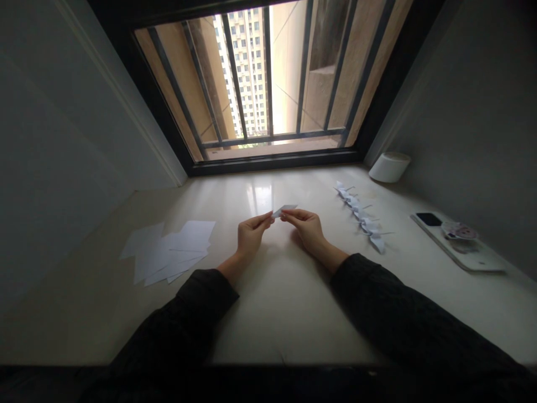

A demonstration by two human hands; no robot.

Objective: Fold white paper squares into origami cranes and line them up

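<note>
A small folded piece of white paper (284, 210) is held just above the pale sill, pinched from both ends. My left hand (250, 234) grips its left end with thumb and fingers closed. My right hand (305, 226) pinches the right end the same way. Both arms wear dark sleeves and reach in from the bottom of the view.
A loose pile of white paper sheets (170, 252) lies to the left. A row of several folded paper figures (361, 217) runs along the right. Further right lie a phone (457, 242) and a white roll (390, 167). A barred window (268, 84) stands behind the sill.
</note>
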